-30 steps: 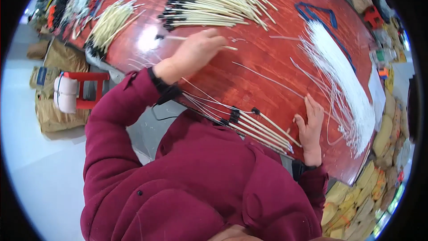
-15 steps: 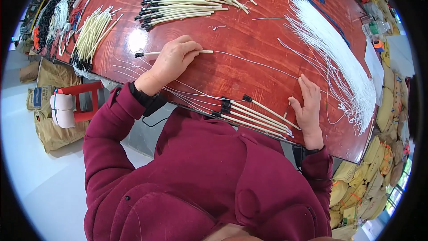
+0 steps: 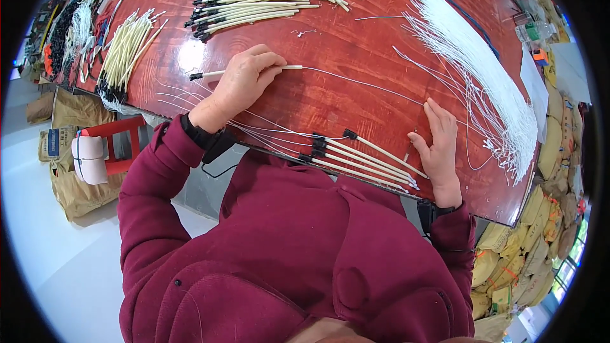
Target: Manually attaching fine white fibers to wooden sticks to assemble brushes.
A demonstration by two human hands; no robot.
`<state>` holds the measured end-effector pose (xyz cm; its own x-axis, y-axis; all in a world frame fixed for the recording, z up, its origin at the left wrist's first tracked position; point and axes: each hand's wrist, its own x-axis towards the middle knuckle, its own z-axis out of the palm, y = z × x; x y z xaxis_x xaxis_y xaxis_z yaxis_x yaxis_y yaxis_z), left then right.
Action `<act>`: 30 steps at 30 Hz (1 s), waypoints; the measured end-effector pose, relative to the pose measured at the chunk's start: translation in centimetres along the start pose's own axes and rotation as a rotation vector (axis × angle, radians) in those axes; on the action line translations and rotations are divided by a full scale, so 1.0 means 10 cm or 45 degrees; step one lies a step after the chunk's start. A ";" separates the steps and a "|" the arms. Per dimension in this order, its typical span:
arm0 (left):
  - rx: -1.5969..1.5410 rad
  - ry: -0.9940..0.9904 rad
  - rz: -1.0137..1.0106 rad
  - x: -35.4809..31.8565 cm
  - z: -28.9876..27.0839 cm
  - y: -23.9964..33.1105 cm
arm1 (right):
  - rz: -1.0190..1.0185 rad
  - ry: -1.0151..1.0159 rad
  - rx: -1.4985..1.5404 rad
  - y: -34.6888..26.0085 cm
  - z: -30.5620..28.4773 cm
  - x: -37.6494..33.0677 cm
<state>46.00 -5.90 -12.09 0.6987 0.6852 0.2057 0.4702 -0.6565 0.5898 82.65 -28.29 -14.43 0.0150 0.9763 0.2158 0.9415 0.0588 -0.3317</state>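
Hands (image 3: 244, 81), two, one cream tube (image 3: 215, 73), one white strand (image 3: 363, 81)

A workshop, probably: piled sacks (image 3: 512, 255), bundled white strands (image 3: 475, 63), red worktable (image 3: 346, 44).

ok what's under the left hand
A cream rod runs under the left hand, its black end and pale tip showing either side. Its middle and the table beneath the palm are covered.
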 end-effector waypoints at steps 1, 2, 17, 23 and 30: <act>0.007 -0.004 -0.002 0.00 0.00 0.00 | 0.001 -0.011 0.003 -0.01 0.00 0.00; 0.015 -0.003 -0.003 0.00 -0.01 0.00 | -0.001 -0.020 0.004 -0.02 -0.01 0.00; 0.452 -0.298 0.685 0.64 1.00 0.92 | -0.317 -0.155 0.005 -0.57 0.09 0.34; 0.399 -0.158 0.461 0.33 0.36 0.83 | -0.180 0.001 0.038 -0.17 0.08 0.19; 0.239 -0.128 0.014 0.26 0.11 0.15 | -0.255 0.047 0.132 -0.31 0.12 0.53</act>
<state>49.08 -5.47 -11.49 0.7503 0.6487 0.1270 0.5477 -0.7177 0.4301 79.40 -23.05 -13.40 -0.1545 0.9349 0.3196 0.8875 0.2735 -0.3709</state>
